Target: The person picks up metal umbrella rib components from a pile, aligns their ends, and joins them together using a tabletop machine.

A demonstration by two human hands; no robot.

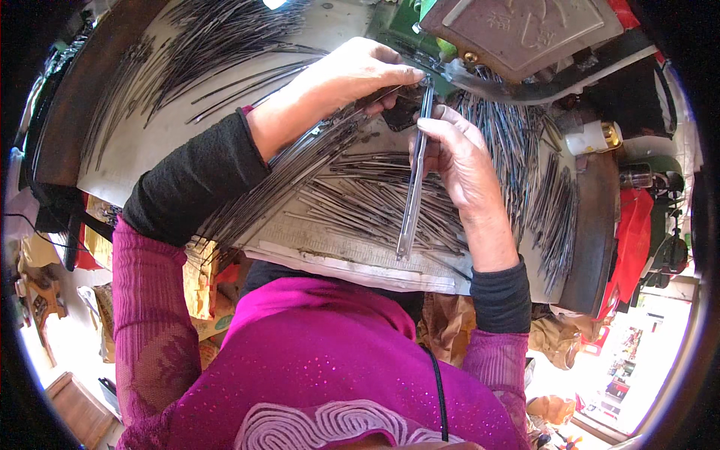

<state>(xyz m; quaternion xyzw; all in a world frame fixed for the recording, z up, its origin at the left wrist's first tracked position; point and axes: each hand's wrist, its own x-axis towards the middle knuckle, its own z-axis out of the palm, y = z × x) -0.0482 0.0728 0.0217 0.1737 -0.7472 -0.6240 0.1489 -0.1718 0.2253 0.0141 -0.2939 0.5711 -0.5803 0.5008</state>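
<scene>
- Your right fingers (437,129) are pinching a slender strip (412,199) above rods (375,202) on the surface (165,154).
- Your left fingers (401,75) are touching its far end, grip unclear.
- Keeping it straight should be serving you.

A raised character (501,22) is standing out on a grey-brown metal plate (517,56), which is sitting beyond the right hand (454,154) and off to its right. To the right of that character on the plate, larger curving strokes are rising, their form hard to make out. Nearer the body than the right hand and to its left, fine ruler-like tick marks (330,238) are lining the pale tabletop (112,191); any figures are looking too faint to read.
</scene>
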